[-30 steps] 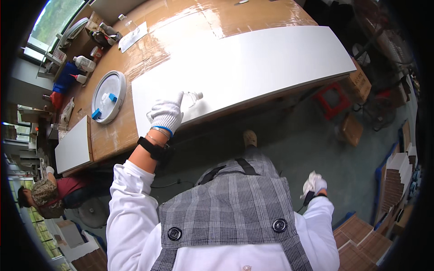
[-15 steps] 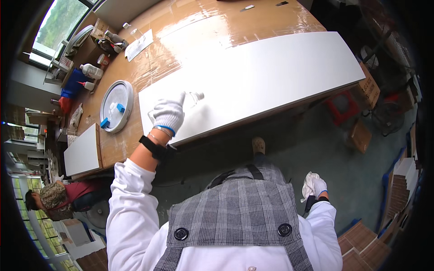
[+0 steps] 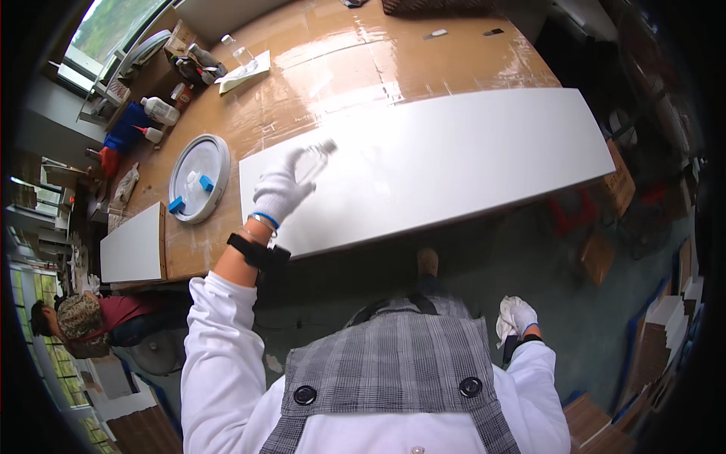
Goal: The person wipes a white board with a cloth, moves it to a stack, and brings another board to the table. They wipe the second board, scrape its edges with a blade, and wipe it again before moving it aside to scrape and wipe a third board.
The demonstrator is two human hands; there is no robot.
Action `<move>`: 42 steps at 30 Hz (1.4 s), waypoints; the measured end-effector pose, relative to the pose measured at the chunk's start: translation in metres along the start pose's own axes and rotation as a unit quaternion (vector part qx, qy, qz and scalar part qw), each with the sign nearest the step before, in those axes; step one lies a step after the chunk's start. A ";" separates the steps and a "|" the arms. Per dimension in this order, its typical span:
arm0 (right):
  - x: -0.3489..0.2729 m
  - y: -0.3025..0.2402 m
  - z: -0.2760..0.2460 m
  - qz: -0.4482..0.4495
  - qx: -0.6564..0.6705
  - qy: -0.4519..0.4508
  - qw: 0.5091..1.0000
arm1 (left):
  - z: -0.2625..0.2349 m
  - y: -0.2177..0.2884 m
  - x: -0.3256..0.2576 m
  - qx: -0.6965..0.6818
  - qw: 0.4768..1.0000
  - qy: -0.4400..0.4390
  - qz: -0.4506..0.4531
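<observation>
A small clear bottle is in my left hand, which wears a white knit glove. The hand is closed round the bottle, which is tilted, with its blurred cap end pointing away to the right. Both are over the left part of a long white panel lying along the near edge of the table. My right hand, also gloved, is down at my right side, away from the table. It grips a crumpled white cloth.
A round grey lid with two blue blocks lies left of the panel on the brown table. A smaller white panel sits at the left edge. Several bottles stand at the far left. A co-worker is at the left.
The bottle has swung a little upward and away in my left hand, and its clear body shows more. The table appears lower in view. My right hand still has the cloth.
</observation>
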State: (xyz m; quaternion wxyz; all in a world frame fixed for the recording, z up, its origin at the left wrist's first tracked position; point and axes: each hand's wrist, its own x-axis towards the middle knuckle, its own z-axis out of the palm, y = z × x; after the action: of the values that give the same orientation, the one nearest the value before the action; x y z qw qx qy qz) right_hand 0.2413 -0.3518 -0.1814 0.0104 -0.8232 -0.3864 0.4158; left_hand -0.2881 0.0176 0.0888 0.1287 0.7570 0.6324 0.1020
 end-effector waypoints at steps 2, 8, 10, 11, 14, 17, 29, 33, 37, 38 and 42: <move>-0.002 -0.003 -0.003 0.006 0.018 0.011 1.000 | 0.007 -0.014 0.045 -0.215 0.974 0.071 -0.010; -0.026 -0.022 -0.039 0.089 0.102 0.029 0.990 | 0.025 -0.033 0.175 -0.346 0.912 0.210 -0.063; -0.032 -0.048 -0.063 0.102 0.176 0.038 0.978 | 0.040 -0.040 0.202 -0.353 0.899 0.252 -0.055; -0.027 -0.062 -0.076 0.104 0.171 0.037 0.979 | 0.048 -0.044 0.210 -0.361 0.888 0.280 -0.046; -0.036 -0.146 -0.131 -0.101 0.395 0.027 0.913 | 0.058 -0.086 0.228 -0.336 0.893 0.290 -0.070; -0.026 -0.218 -0.178 -0.313 0.518 -0.104 0.789 | 0.078 -0.089 0.224 -0.351 0.901 0.241 -0.087; 0.050 -0.437 -0.061 -0.406 -0.144 0.328 0.841 | 0.074 -0.116 -0.058 -0.026 0.942 0.203 -0.267; -0.053 -0.514 0.017 -0.644 -0.232 0.100 0.722 | 0.096 -0.124 -0.100 0.148 0.936 0.206 -0.245; -0.008 -0.514 -0.019 -0.702 -0.215 0.186 0.653 | 0.105 -0.129 -0.117 0.126 0.922 0.248 -0.270; 0.037 -0.508 -0.046 -0.622 -0.191 0.220 0.726 | 0.103 -0.127 -0.116 0.118 0.926 0.254 -0.254; 0.140 -0.510 -0.108 -0.282 -0.232 0.447 0.816 | 0.106 -0.114 -0.101 0.107 0.922 0.303 -0.216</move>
State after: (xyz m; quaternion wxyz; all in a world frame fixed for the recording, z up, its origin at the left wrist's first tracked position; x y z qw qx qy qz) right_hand 0.0460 0.1291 -0.0328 0.1077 -0.7515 -0.6395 -0.1215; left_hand -0.3783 -0.0702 -0.0478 -0.1316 0.5439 0.7968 0.2278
